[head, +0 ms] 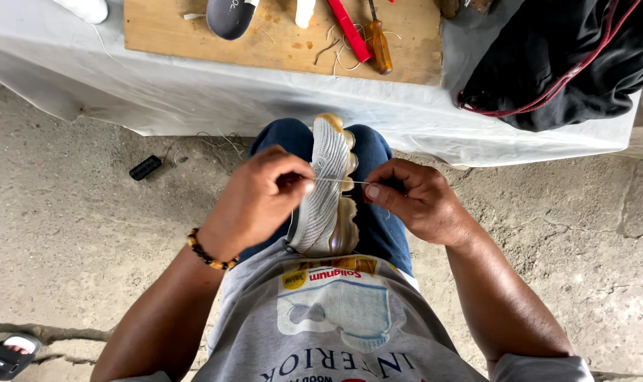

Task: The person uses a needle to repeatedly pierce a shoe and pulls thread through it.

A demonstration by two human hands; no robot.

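Note:
A grey sneaker (326, 187) with a translucent amber sole stands on edge between my knees, sole to the right. My left hand (259, 197), with a bead bracelet on the wrist, pinches one end of a thin white thread (339, 181) against the shoe's left side. My right hand (415, 198) pinches the other end, which may carry a needle, just right of the sole. The thread runs taut across the sneaker between both hands.
A white-covered table stands ahead with a wooden board (279, 39) holding a screwdriver (378, 44), a red tool (350, 30) and a dark insole (229, 15). A black bag (555, 64) lies at the right. A small black object (145, 168) rests on the concrete floor.

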